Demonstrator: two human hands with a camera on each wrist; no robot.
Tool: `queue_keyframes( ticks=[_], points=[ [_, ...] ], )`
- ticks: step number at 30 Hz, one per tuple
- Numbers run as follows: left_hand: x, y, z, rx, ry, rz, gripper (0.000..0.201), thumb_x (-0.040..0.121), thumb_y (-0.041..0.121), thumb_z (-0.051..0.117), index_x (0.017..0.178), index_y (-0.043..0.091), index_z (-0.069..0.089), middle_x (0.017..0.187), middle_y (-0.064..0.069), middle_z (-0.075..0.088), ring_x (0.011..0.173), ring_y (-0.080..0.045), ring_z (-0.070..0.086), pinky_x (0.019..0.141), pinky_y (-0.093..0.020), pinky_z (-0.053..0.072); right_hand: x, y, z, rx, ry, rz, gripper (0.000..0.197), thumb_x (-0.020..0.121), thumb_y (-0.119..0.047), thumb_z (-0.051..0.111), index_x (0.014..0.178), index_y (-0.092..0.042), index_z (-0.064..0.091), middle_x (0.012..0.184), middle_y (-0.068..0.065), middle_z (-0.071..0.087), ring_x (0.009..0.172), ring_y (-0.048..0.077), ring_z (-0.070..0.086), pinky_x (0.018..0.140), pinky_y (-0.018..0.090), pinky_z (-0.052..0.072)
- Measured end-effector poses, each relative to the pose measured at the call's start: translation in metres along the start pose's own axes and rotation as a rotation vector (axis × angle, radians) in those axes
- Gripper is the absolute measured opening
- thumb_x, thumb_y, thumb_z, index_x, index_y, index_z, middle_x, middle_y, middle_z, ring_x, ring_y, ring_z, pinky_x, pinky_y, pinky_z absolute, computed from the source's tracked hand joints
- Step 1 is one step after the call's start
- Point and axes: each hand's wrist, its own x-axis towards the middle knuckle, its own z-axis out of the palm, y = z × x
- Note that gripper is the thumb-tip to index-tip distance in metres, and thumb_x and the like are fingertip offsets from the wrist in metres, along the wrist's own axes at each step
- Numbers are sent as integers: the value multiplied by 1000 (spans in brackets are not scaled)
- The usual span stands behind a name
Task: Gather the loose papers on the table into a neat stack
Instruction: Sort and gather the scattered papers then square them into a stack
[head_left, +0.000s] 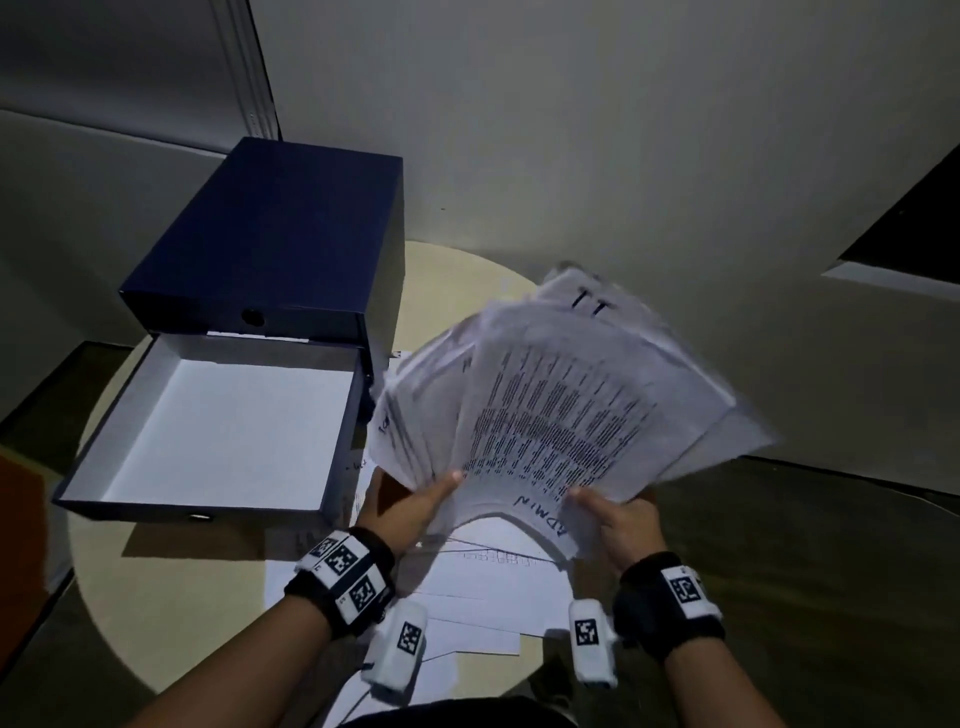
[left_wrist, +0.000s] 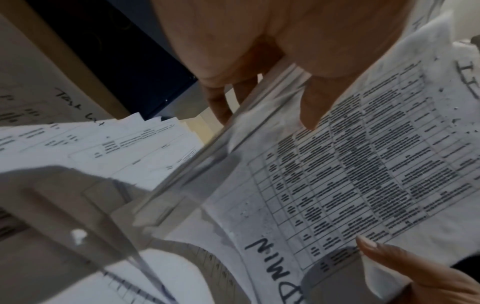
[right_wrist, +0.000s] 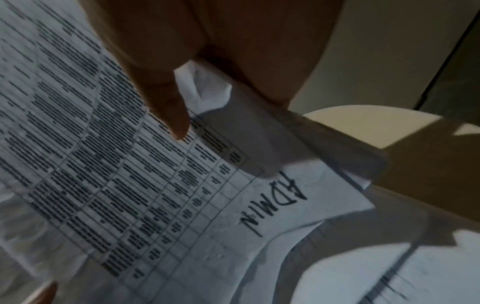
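Both hands hold one fanned bundle of papers (head_left: 561, 395) up off the round table (head_left: 171, 587), tilted away towards the far right; the left hand (head_left: 410, 506) grips the bundle's near left corner, thumb on top and fingers underneath, and the right hand (head_left: 621, 525) pinches the near right corner just beside the handwritten word ADMIN, its thumb pressed on the printed grid; the left wrist view shows the left thumb (left_wrist: 315, 102) lying across the top sheet while the fingers curl below the edge; the right wrist view shows the same arrangement for the right thumb (right_wrist: 168, 107).

The bundle is far from square; sheets splay out at different angles, the far edges are blurred, and the near edge bows upward between the two grips; more loose sheets (head_left: 467, 587) lie flat on the table below and near the wrists, some reaching under the open blue box (head_left: 218, 426) on the left, whose lid (head_left: 280, 234) stands behind it.

The risk, as I judge it, lies in the grip; both hands hold only the near corners, so the far weight of the fan hangs unsupported; a quick tilt or a loosened thumb could let the lower sheets slide out and scatter onto the table or off its far right edge; tapping the bundle to square it while so splayed could crumple corners or fold the bowed top sheet; the papers left on the table could also be missed, especially those tucked beside the box.
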Motion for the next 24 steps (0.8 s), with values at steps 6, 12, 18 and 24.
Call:
queue_keyframes(
  ticks=[6, 12, 18, 24],
  points=[
    [15, -13, 7, 180, 277, 278, 18, 89, 22, 69, 99, 7, 69, 86, 2, 70, 76, -5, 64, 76, -21, 53, -12, 13, 7, -49, -50, 172, 29, 90, -20, 69, 107, 1, 63, 107, 12, 59, 80, 20, 56, 78, 17, 45],
    [21, -21, 12, 135, 248, 305, 15, 89, 16, 69, 95, 27, 63, 90, 16, 68, 83, 5, 61, 69, -15, 47, -8, 33, 14, -181, 69, 93, 48, 87, -44, 67, 109, -1, 59, 95, 13, 68, 89, 34, 66, 83, 38, 52],
    [27, -69, -31, 284, 496, 48, 24, 91, 13, 58, 108, 30, 58, 111, -7, 65, 104, -27, 65, 82, -26, 48, -1, 50, 19, -311, 67, 242, 67, 93, -30, 65, 143, 0, 31, 129, 20, 53, 124, 42, 50, 99, 42, 44],
    [24, -89, -89, 529, 796, -517, 73, 79, 60, 60, 130, 7, 56, 138, -19, 52, 125, -37, 51, 104, -39, 40, 11, 84, 29, -513, 17, 329, 57, 92, -24, 63, 139, 1, 43, 121, 21, 62, 99, 36, 63, 86, 41, 54]
  ],
)
